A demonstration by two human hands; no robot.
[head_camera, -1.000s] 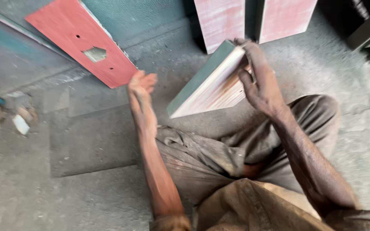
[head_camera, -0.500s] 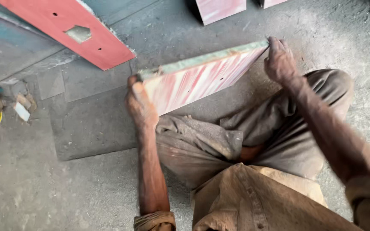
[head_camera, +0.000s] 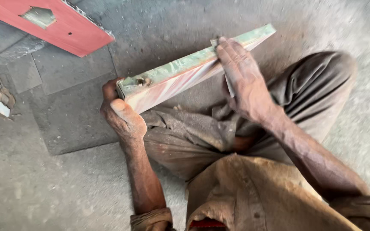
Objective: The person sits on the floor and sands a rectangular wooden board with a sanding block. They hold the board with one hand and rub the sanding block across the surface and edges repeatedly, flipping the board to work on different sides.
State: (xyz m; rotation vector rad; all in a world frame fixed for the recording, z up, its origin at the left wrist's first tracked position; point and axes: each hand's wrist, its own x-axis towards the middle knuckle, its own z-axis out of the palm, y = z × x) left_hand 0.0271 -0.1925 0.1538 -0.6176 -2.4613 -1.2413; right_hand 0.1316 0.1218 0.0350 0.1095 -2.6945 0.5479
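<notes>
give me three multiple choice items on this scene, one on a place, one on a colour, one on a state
1. Where does the red panel lie?
A. on the floor at upper left
B. across the person's lap
C. under the right hand

2. What colour is the upturned edge of the board?
A. yellow
B. green
C. black

3. How is the board held?
A. flat on the floor, untouched
B. by one hand only
C. on edge, with both hands on it

Answers:
1 A, it rests on the grey floor, apart from the person.
2 B, the narrow top edge is worn green above a pink streaked face.
3 C, the left hand has a grip on the near end, and the right hand lies over the top edge.
</notes>
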